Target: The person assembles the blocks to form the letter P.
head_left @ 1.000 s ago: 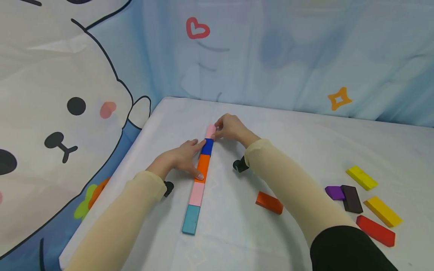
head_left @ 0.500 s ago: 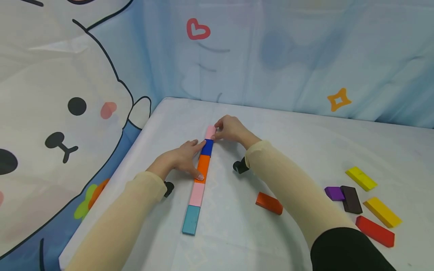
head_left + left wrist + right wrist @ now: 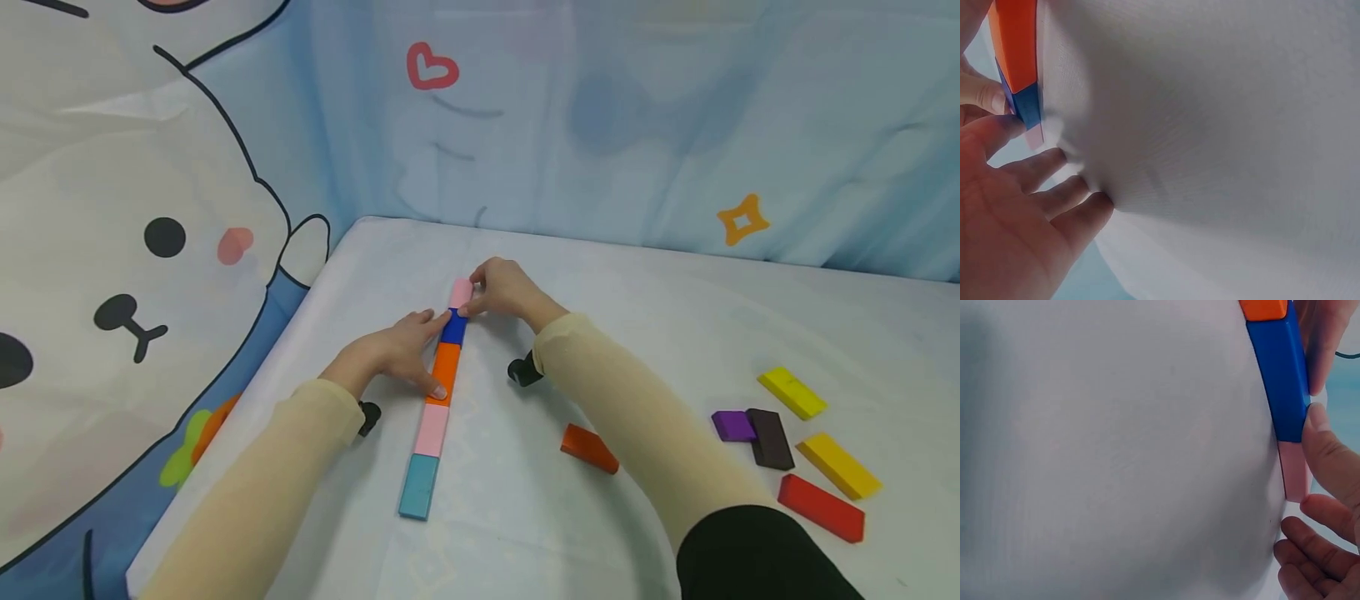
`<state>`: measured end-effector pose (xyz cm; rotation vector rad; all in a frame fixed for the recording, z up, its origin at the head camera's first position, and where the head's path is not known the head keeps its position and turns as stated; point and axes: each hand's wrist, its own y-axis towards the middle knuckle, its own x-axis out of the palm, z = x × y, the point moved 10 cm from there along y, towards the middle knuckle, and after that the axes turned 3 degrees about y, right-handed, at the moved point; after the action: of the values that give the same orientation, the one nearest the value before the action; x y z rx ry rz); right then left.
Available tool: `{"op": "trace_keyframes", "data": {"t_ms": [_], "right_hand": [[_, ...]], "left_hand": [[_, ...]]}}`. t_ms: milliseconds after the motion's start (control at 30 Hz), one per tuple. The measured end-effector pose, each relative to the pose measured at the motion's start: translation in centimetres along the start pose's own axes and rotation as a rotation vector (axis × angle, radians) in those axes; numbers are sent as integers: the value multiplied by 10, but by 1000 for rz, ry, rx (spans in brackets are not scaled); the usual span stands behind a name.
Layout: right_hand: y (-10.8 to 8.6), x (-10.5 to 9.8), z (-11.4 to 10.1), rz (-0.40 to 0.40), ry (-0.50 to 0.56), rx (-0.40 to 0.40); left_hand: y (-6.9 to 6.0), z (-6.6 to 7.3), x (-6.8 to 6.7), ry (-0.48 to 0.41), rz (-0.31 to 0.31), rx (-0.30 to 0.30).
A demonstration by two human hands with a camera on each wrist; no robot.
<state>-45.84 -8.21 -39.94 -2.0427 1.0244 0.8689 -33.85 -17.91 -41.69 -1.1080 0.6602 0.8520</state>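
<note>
A row of flat coloured blocks runs away from me in the head view: teal, pink, orange, blue and a far pink block. My left hand is spread along the row's left side, thumb on the orange block and index finger at the blue one. The right hand curls around the far pink block. In the right wrist view, its thumb touches the blue block's edge by the joint, and its index finger meets the pink block's far end.
A red-orange block lies beside the right forearm. Farther right are purple, dark brown, yellow, golden yellow and red blocks. A printed curtain hangs behind the white-covered table.
The right thumb has slid from beside the far pink block toward the blue one. The left hand and the row hold their places, while the whole view shifts slightly.
</note>
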Motion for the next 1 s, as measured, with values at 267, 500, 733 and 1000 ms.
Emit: {"op": "trace_keyframes", "data": {"t_ms": [267, 500, 733, 1000], "right_hand": [[-1, 1, -6, 13, -43, -2], [-2, 0, -5, 21, -60, -1], [-2, -2, -4, 19, -41, 1], [-3, -2, -2, 22, 14, -1]], "left_hand": [[-2, -2, -1, -32, 2, 7], [-2, -2, -3, -52, 11, 14], [0, -2, -9, -114, 61, 12], [11, -3, -16, -185, 131, 43]]}}
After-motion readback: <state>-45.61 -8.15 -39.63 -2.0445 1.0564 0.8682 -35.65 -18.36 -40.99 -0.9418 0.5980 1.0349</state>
